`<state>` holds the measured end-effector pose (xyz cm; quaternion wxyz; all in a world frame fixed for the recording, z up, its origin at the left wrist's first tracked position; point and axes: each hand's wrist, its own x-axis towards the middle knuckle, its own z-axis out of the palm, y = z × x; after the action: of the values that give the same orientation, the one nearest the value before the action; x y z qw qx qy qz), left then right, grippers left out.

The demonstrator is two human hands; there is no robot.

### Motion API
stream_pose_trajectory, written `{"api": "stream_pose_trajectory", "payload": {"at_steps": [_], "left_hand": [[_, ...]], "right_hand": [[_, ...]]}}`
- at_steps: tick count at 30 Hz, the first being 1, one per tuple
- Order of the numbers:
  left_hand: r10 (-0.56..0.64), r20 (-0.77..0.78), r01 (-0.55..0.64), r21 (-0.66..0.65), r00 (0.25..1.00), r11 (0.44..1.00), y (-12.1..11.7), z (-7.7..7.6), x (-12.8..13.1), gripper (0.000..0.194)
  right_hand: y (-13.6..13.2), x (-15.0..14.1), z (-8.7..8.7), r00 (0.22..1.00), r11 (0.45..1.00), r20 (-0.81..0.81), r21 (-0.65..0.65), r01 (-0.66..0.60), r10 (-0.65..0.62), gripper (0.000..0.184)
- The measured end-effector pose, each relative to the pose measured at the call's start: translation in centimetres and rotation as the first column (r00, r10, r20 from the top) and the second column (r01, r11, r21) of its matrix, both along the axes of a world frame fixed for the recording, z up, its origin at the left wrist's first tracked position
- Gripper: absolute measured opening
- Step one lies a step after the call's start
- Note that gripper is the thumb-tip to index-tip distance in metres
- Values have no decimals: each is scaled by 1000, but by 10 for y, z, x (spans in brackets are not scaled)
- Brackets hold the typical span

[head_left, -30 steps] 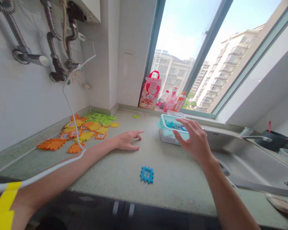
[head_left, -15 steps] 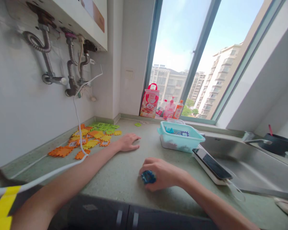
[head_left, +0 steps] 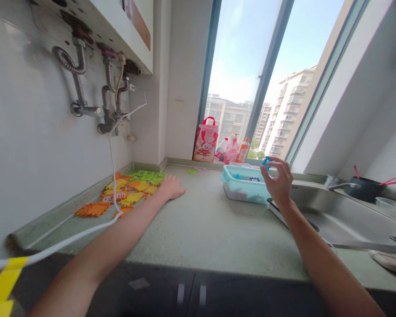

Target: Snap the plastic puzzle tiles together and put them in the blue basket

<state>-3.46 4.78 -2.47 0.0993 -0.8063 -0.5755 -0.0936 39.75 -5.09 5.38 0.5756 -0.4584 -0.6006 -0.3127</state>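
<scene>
My right hand [head_left: 279, 178] is raised at the right end of a light-blue plastic tub [head_left: 246, 192]. Thumb and fingers pinch a blue interlocking toy piece [head_left: 267, 163] with a notched edge. Other blue and purple pieces [head_left: 252, 179] show inside the tub. My left hand [head_left: 172, 186] rests on the countertop with its fingers spread and nothing in it. Just left of it lie spread-out notched pieces: green ones [head_left: 147, 177] at the back, yellow ones [head_left: 137, 185] in the middle, orange ones [head_left: 91, 210] toward the front.
A white cable [head_left: 115, 193] hangs across the orange pieces and my left forearm. The steel sink [head_left: 350, 220] is at the right, with a phone [head_left: 279, 213] by its edge, partly behind my right arm. Bottles [head_left: 231, 151] and a pink bag [head_left: 207, 143] stand by the window.
My right hand has risen from the front of the countertop to the tub's right end, still holding a blue piece. My left hand has shifted slightly left, closer to the green pieces.
</scene>
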Motion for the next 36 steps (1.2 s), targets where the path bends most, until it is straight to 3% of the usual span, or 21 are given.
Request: {"api": "stream_pose_trajectory", "payload": {"at_steps": [2,5,7,10,12,15,17,19,21,22,25,28,33,36], "left_hand": [[4,-12,-4,-5,1000,1000,1,1,1,75],[-4,-25,3,-17,1000,1000,1,2,3,70],[1,-27,-2,-26,1000,1000,2,3,4,69],[8,-21,-9,-32,1000,999,4,3,4,69],[10,-12,-11,-34,1000,999,6,2,4,70],[28,7,-28,-37,1000,999,7,1,4,67],[53,14,-52,-36,999,998,7,1,4,65],[79,15,-78,-33,997,996,5,1,3,64],[101,12,-101,-26,995,995,3,2,3,63],[109,11,-109,-21,994,994,2,2,3,62],[105,18,-105,-3,994,994,0,3,4,58],[49,34,-49,2,998,999,0,4,5,51],[-171,60,173,-30,984,985,-1,5,5,46],[-260,44,262,-31,964,965,-4,8,2,54]], "right_hand": [[5,15,-1,996,979,-10,-188,85,-89,49],[7,30,-1,962,807,-13,-548,221,-272,67],[5,36,-1,924,750,-46,-600,279,-380,75],[2,39,-3,910,794,-59,-514,325,-410,77],[1,35,-5,941,849,-13,-434,300,-339,73],[1,16,-11,987,935,116,-323,146,-114,65],[0,-10,-19,978,945,207,-327,31,39,59],[-3,-44,-32,919,907,314,-409,-97,240,48],[-7,-81,-50,831,833,381,-527,-165,406,36],[-9,-98,-59,797,805,407,-571,-160,447,37],[-9,-133,-81,713,794,482,-582,-174,509,52],[3,-146,-89,611,733,489,-637,-238,623,47],[44,-157,-92,665,538,313,-828,-160,678,46],[59,-163,-96,740,508,250,-849,-142,624,44]]}}
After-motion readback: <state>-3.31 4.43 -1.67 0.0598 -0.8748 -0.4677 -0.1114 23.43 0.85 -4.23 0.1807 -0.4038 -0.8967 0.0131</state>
